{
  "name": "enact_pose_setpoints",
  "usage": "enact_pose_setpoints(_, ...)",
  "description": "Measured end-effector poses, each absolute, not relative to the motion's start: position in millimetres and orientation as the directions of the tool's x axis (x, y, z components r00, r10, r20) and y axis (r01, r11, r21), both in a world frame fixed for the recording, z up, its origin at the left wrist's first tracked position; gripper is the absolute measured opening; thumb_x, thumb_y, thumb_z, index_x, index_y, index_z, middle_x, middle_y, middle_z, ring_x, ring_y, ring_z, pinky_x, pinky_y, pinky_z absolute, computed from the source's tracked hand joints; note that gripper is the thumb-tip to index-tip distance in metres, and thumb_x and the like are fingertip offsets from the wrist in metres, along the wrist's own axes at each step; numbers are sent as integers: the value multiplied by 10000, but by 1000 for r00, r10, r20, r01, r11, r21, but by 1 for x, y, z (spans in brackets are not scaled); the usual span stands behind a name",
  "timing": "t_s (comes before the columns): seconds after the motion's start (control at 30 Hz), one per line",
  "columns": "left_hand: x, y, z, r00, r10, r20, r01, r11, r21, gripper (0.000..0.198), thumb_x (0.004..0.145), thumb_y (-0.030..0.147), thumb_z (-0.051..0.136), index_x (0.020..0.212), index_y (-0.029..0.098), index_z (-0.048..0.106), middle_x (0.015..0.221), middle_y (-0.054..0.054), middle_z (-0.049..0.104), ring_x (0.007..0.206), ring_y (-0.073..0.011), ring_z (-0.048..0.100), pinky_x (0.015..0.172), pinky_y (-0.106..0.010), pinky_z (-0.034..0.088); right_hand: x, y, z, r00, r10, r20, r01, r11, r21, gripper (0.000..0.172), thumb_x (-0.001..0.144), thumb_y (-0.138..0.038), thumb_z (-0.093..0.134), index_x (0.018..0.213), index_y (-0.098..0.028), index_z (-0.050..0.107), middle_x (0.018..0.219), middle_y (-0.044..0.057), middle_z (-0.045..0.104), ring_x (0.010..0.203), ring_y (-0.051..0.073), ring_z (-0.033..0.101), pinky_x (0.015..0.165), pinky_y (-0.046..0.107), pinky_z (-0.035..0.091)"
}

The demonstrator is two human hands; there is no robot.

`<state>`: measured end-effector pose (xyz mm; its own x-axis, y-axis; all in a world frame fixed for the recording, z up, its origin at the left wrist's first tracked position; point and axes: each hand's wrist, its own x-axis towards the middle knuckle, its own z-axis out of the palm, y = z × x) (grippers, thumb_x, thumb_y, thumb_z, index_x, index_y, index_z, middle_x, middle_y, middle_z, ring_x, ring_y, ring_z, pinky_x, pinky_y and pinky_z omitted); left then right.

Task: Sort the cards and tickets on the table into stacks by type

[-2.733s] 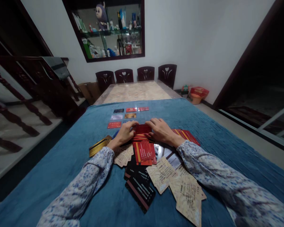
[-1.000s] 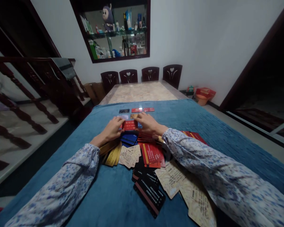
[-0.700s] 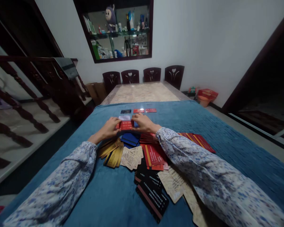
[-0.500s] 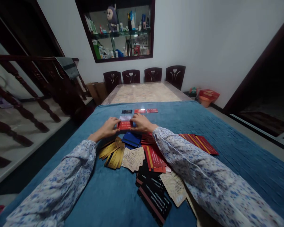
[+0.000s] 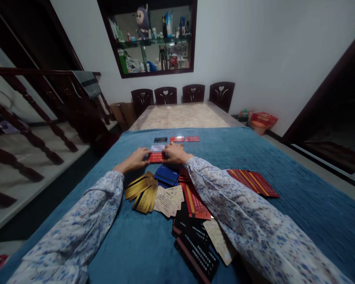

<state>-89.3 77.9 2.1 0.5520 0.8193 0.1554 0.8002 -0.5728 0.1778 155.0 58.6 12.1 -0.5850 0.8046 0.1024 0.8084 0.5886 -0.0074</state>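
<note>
My left hand [image 5: 137, 159] has its fingertips at the left edge of a red card [image 5: 156, 158] lying on the blue cloth. Over the card's right end curl the fingers of my right hand [image 5: 176, 154], hiding that end. Just behind it lies a silvery card [image 5: 157, 148], partly covered by the right hand. Farther back is a row with a black card [image 5: 160, 139], a shiny red card [image 5: 177, 139] and another red card [image 5: 192, 139]. Nearer me spread gold cards [image 5: 144, 197], blue cards [image 5: 166, 176] and cream cards [image 5: 169, 200].
More red cards [image 5: 193, 200], black cards [image 5: 197, 254] and a cream card [image 5: 219, 240] lie in front, partly under my right sleeve. A fanned red stack [image 5: 254, 182] sits to the right. The blue cloth [image 5: 127, 244] covers the near part of the table [image 5: 182, 115]; chairs stand beyond.
The view has turned slightly, so the scene sits a little farther right. Both hands stay at the red card, and the right fingers cover slightly more of its right end.
</note>
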Motion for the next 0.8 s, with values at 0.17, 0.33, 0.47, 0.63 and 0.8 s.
enact_pose_setpoints(0.17, -85, 78, 4, 559, 821, 112, 801, -570, 182, 490, 715, 185, 652, 1199, 160, 725, 1223, -139, 696, 1143, -318, 654, 1038, -410, 514, 153, 62, 10, -591, 802, 89, 805, 593, -4, 419, 891, -488, 663, 1165, -180, 741, 1295, 176, 665, 1194, 371, 521, 918, 468, 468)
enact_pose_setpoints(0.33, -85, 80, 4, 570, 815, 103, 793, -579, 191, 455, 701, 178, 645, 1147, 173, 738, 1176, -120, 710, 1085, -294, 674, 994, -378, 537, 151, 62, 9, -591, 803, 77, 806, 593, -1, 398, 892, -461, 655, 1157, -179, 744, 1300, 177, 669, 1185, 371, 530, 928, 480, 463)
enact_pose_setpoints(0.47, -86, 87, 3, 590, 803, 85, 785, -595, 173, 422, 693, 190, 642, 1102, 181, 745, 1125, -111, 713, 1050, -283, 673, 968, -364, 540, 150, 63, 10, -588, 806, 67, 808, 589, 6, 397, 897, -469, 646, 1150, -180, 747, 1303, 170, 674, 1174, 358, 533, 931, 462, 464)
enact_pose_setpoints(0.63, -87, 93, 1, 597, 801, 42, 790, -596, 143, 399, 696, 200, 635, 1080, 183, 742, 1126, -106, 707, 1050, -278, 657, 987, -375, 524, 150, 65, 9, -590, 806, 44, 807, 591, -3, 364, 905, -471, 646, 1118, -200, 763, 1272, 157, 691, 1176, 344, 547, 935, 436, 467)
enact_pose_setpoints(0.8, -88, 94, -1, 594, 804, 22, 794, -590, 147, 433, 717, 196, 628, 1139, 176, 726, 1171, -118, 695, 1085, -283, 647, 1007, -386, 514, 151, 65, 9, -591, 805, 48, 806, 592, -17, 355, 908, -454, 668, 1149, -213, 766, 1288, 151, 690, 1208, 352, 549, 939, 442, 477)
